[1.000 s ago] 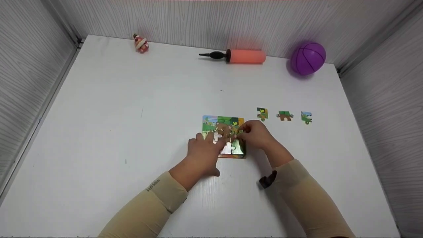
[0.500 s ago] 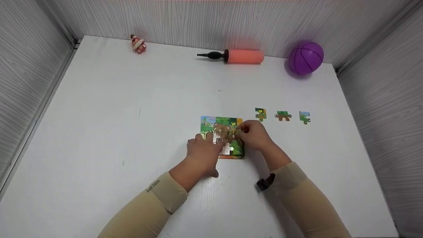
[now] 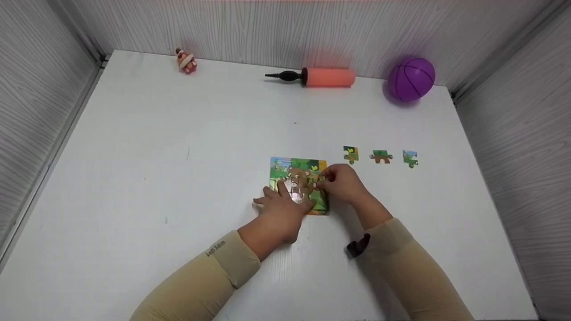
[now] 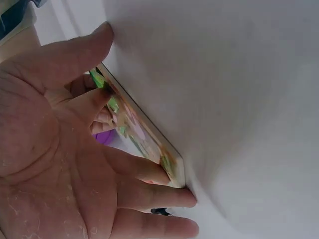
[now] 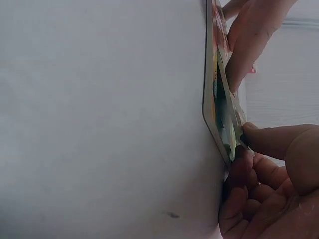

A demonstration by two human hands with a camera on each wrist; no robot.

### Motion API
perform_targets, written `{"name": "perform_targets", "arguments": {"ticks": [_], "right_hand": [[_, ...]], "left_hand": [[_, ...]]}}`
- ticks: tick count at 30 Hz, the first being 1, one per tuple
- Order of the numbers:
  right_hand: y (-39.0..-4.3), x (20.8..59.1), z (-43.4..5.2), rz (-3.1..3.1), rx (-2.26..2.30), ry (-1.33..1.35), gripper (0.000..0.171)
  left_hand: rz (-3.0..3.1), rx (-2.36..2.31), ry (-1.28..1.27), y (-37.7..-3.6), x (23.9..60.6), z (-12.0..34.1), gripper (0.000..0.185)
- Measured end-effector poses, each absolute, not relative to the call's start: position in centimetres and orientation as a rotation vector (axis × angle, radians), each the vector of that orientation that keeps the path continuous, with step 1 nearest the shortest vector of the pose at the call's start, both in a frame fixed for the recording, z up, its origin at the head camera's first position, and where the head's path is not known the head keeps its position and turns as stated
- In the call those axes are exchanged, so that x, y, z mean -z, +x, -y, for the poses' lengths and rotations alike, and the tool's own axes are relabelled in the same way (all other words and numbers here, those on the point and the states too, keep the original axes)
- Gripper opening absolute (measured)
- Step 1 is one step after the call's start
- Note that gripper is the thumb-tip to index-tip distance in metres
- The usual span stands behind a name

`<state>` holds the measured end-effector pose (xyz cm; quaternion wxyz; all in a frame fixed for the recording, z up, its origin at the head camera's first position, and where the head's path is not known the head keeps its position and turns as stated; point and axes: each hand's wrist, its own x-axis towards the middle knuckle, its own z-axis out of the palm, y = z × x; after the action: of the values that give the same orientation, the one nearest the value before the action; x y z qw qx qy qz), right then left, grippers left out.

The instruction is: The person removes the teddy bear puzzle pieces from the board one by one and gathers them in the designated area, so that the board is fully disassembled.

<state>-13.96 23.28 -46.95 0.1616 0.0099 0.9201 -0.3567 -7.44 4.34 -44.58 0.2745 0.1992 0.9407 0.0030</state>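
A colourful puzzle board (image 3: 298, 171) lies mid-table. My left hand (image 3: 285, 203) rests flat on its near left part, with straight fingers spread over the picture. In the left wrist view the left hand's fingertips (image 4: 169, 177) press on the puzzle board (image 4: 144, 142). My right hand (image 3: 332, 182) is at the board's right edge and pinches a puzzle piece (image 3: 318, 182). In the right wrist view the piece (image 5: 227, 122) stands tilted against the board's edge (image 5: 208, 99), held between thumb and fingers of the right hand (image 5: 244, 144).
Three loose puzzle pieces (image 3: 351, 154), (image 3: 381, 157), (image 3: 410, 158) lie in a row to the right of the board. Along the back wall are a small toy figure (image 3: 186, 60), an orange pump (image 3: 328, 76) and a purple ball (image 3: 411, 79). Walls close three sides.
My left hand has slid right and forward onto the lower part of the board, covering the bare slot. The right hand has stayed at the board's right edge with the piece.
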Motion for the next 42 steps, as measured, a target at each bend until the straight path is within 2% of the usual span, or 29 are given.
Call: {"name": "perform_targets", "arguments": {"ticks": [6, 11, 16, 19, 22, 26, 31, 42], "right_hand": [[-13.9, 47.0, -23.4, -2.642, 1.027, -0.028, 0.014], [-13.8, 47.3, -24.0, -2.627, 1.094, -0.187, 0.003], [-13.7, 46.4, -24.3, -2.572, 1.165, -0.316, 0.01], [-13.8, 45.7, -24.4, -2.583, 1.231, -0.329, 0.006], [-13.9, 45.5, -24.7, -2.592, 1.342, -0.295, 0.003], [-13.9, 45.7, -25.5, -2.569, 1.445, -0.221, 0.012], [-13.8, 45.8, -26.8, -2.561, 1.415, -0.137, 0.019], [-14.2, 44.4, -31.5, -2.631, 1.404, 0.005, 0.02]], "left_hand": [[-2.509, 0.017, 0.532, -7.5, 44.4, -4.8, 0.11], [-2.513, 0.054, 0.545, -7.4, 44.3, -4.7, 0.118], [-2.523, 0.072, 0.55, -7.4, 44.1, -4.5, 0.119], [-2.521, 0.067, 0.547, -7.4, 44.1, -4.5, 0.119], [-2.519, 0.058, 0.551, -7.3, 44.2, -4.5, 0.118], [-2.529, 0.018, 0.556, -7.2, 44.3, -4.3, 0.117], [-2.531, -0.041, 0.543, -6.9, 44.4, -4.1, 0.117], [-2.549, -0.11, 0.554, -6.8, 44.7, -3.7, 0.115]]}}
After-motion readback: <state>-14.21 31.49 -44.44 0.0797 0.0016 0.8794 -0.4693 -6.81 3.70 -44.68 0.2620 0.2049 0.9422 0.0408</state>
